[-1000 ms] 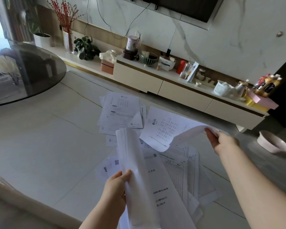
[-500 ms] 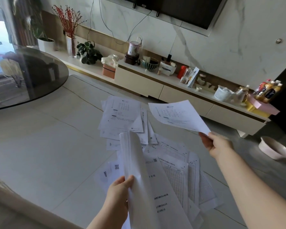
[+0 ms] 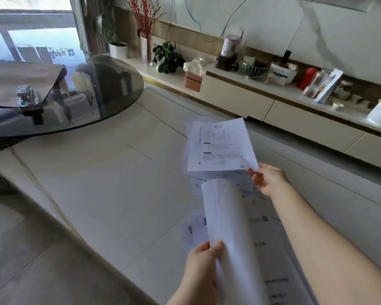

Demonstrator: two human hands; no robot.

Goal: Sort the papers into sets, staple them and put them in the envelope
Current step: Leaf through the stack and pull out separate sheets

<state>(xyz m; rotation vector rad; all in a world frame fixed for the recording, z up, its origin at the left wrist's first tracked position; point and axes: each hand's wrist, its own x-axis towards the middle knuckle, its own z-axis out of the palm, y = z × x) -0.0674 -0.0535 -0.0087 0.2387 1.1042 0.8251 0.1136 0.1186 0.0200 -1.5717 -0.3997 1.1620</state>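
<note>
1. My right hand [image 3: 267, 180] pinches a single sheet [image 3: 220, 146] by its near corner only, above the papers [image 3: 260, 219] spread on the counter [image 3: 101, 183]. So small a grip lets the sheet sag, swing or slip out, and it may land on the wrong pile.
2. My left hand [image 3: 204, 260] grips a stack [image 3: 227, 227] by its lower edge, standing upright. The top leaves fan apart; if I loosen, they slide out and mix with the loose ones below.
3. The stapler [image 3: 28, 99] sits well apart on the glass table [image 3: 110, 89]; I see no envelope for certain.
</note>
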